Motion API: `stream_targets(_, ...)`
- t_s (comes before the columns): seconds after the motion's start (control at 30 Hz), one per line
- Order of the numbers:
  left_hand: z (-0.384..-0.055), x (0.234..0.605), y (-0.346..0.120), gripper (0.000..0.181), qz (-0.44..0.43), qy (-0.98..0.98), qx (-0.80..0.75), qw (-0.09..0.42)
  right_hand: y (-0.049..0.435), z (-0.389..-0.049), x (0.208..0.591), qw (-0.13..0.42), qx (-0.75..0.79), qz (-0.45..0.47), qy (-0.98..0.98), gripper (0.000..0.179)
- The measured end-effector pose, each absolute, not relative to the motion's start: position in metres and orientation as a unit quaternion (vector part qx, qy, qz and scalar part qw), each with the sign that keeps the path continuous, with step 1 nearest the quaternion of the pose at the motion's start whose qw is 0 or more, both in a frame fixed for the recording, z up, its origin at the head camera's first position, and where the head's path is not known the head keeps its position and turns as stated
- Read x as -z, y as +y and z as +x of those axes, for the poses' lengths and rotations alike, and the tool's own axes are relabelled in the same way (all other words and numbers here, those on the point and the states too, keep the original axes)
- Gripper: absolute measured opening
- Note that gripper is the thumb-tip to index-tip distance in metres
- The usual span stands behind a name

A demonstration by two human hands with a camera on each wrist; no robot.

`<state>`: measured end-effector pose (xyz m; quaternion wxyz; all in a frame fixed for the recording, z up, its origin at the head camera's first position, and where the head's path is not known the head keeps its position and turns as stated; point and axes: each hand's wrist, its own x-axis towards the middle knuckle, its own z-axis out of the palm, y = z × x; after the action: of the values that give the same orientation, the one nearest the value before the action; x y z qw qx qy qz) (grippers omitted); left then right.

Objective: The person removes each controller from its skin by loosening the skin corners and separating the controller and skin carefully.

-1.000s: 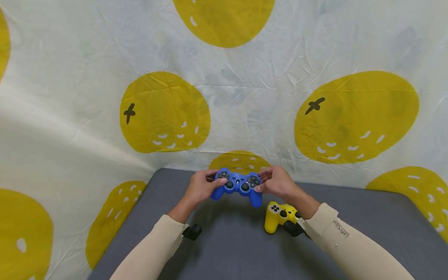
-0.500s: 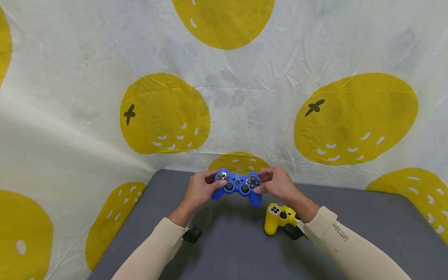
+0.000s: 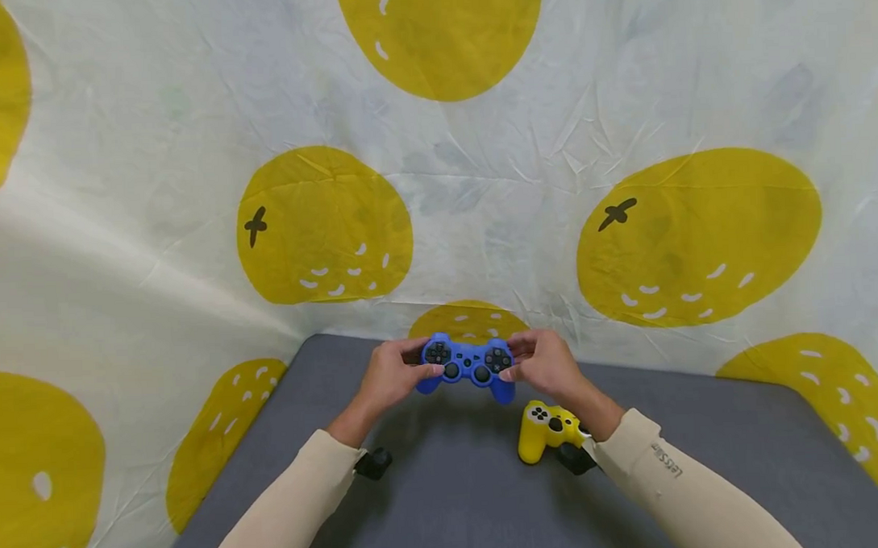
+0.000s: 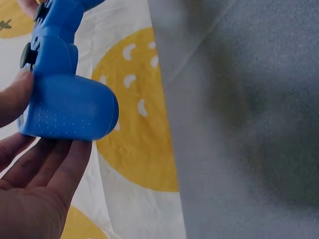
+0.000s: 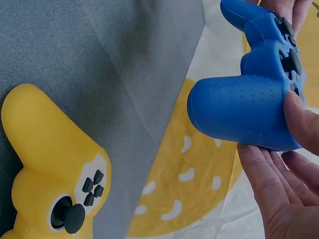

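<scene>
Gripping the blue gamepad is shared by left hand and right hand: fingers closed about its ends, thumbs on its face. It is held raised, left of and beyond the yellow gamepad. Even, light thumb pressure is advised.

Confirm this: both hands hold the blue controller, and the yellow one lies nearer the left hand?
No, the yellow controller lies nearer the right hand, as the head view shows; that hand and the left hand do hold the blue controller.

“Let's Slim” on right sleeve
</scene>
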<state>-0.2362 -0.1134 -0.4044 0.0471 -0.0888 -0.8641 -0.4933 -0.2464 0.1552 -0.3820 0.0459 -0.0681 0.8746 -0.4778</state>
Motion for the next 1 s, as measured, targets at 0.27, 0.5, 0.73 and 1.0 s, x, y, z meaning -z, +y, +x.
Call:
stream_targets(0.27, -0.2370, 0.4064, -0.1138, 0.059, -0.093, -0.870, 0.482, 0.047, 0.1560, -0.2463, 0.3841, 0.037, 0.477, -0.078, 0.875, 0.053)
stream_targets(0.5, -0.2348, 0.4074, -0.1144, 0.059, -0.093, -0.870, 0.481, 0.051, 0.1539, -0.2437, 0.3856, 0.033, 0.475, -0.078, 0.876, 0.052)
stream_targets(0.73, -0.2348, 0.4065, -0.1142, 0.062, -0.099, -0.874, 0.472, 0.055, 0.1533, -0.2417, 0.3867, 0.015, 0.461, -0.080, 0.884, 0.053)
stream_targets(1.0, -0.2320, 0.4068, -0.1132, 0.068, -0.115, -0.875, 0.466, 0.060, 0.1531, -0.2403, 0.3900, 0.001, 0.446, -0.086, 0.891, 0.051)
